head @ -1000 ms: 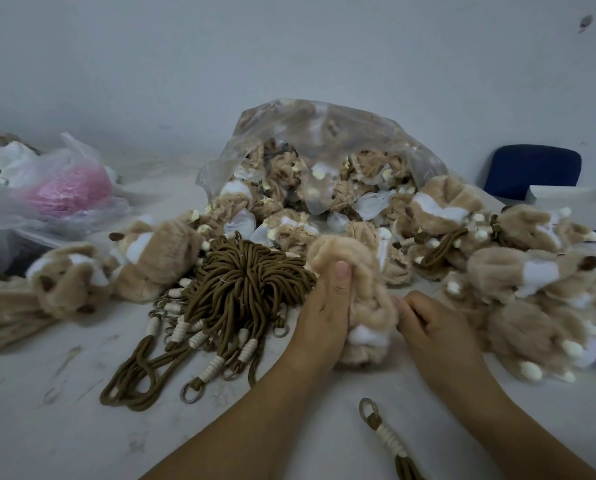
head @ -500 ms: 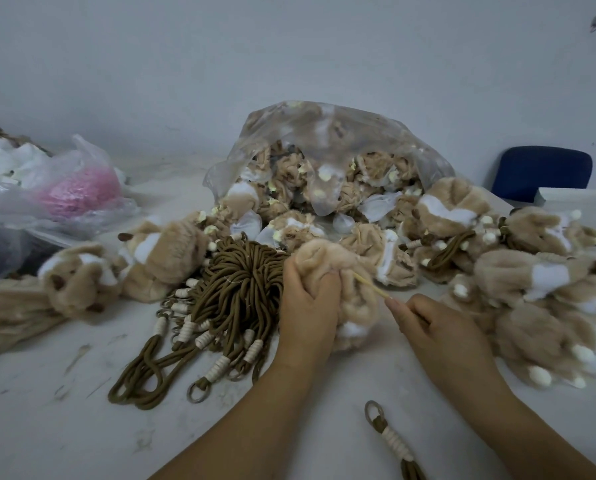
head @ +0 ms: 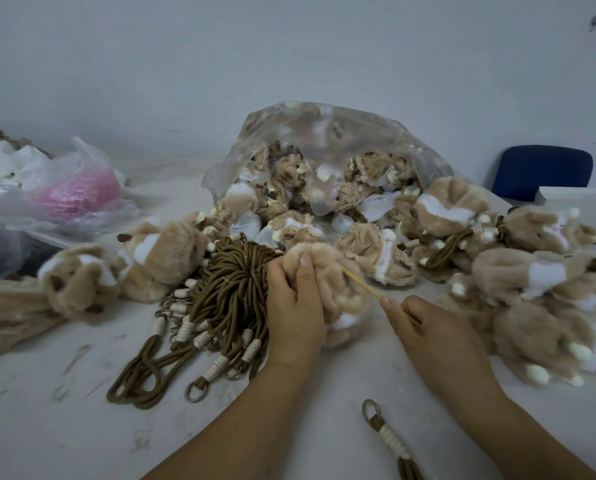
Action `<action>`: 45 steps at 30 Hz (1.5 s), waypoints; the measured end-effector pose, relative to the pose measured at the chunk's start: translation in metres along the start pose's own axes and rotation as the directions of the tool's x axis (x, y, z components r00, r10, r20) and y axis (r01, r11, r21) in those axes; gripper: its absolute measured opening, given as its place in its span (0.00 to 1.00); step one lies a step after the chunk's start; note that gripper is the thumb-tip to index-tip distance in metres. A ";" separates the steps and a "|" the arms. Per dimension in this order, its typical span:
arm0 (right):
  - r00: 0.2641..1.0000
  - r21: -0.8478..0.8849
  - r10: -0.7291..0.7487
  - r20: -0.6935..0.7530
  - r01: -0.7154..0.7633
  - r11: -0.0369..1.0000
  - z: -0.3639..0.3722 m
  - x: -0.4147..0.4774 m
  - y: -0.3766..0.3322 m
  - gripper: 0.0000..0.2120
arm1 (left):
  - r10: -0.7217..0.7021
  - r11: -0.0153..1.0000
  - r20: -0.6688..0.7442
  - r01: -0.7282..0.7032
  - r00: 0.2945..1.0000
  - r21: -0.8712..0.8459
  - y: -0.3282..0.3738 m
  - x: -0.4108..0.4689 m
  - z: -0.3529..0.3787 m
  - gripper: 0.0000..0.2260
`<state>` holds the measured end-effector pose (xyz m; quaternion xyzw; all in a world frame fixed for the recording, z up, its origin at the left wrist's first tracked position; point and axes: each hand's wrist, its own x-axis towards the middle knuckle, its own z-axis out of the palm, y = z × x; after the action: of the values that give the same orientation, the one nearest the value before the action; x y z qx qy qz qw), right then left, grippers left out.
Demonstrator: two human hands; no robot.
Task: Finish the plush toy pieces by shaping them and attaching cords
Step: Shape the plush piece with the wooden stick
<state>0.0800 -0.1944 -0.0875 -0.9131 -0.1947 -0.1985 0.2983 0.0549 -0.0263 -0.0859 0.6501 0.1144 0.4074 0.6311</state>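
My left hand [head: 294, 303] grips a tan plush piece [head: 338, 285] with a white patch, held just above the table at centre. My right hand [head: 428, 330] pinches a thin yellow stick [head: 360, 283] whose far end pokes into the plush. A bundle of brown cords [head: 227, 289] with white wrapped ends and metal rings lies just left of my left hand. One single cord [head: 390, 441] lies near the front edge, between my forearms.
A clear plastic bag [head: 324, 140] of plush pieces stands behind. Finished plush toys pile at the right [head: 545, 282] and lie at the left [head: 82, 278]. A bag with pink material [head: 78, 192] is at far left. A blue chair back [head: 542, 171] stands at right.
My right hand has drawn back from the plush and now holds the yellow stick out of it. My left hand has shifted its grip higher on the piece.
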 end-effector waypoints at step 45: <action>1.000 0.164 0.004 0.005 -0.004 0.986 -0.004 0.003 0.002 0.30 | -0.113 0.989 0.178 0.128 0.978 -0.077 -0.001 -0.002 0.002 0.21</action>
<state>0.0826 -0.1973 -0.0840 -0.8862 -0.2091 -0.1793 0.3725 0.0551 -0.0291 -0.0878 0.6464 0.0804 0.3150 0.6903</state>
